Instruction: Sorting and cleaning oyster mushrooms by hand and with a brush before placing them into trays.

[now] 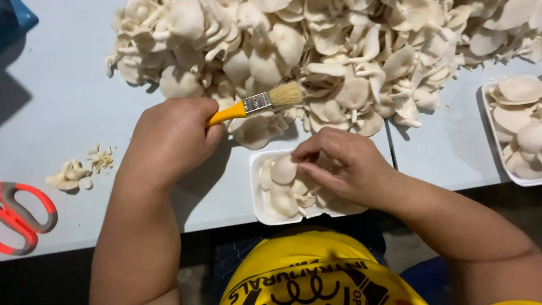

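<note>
**Brush in left hand, right hand in mushroom tray**

Left hand point(169, 138): closed in a fist around the orange handle of a small paintbrush point(257, 104). Brush points to the right, metal ferrule and pale bristles over the near edge of the mushroom heap point(316, 51).

Right hand point(344, 166): fingers curled and pinched narrow on a mushroom piece inside the white foam tray point(257, 195). Whether the piece is lifted or resting, cannot tell.

Tray sits at the near edge of the pale desk point(62, 101), directly in front of the person, partly filled with flat oyster mushroom caps. The heap lies just beyond it, spread across the far half of the desk.

Second white tray point(497, 141), also holding caps, at right edge of view, well apart from the first.

Left side of desk: small pile of trimmings point(82, 169); red-handled scissors point(22, 217) near the edge. Blue object point(17, 20) at far left corner, kind unclear.
</note>
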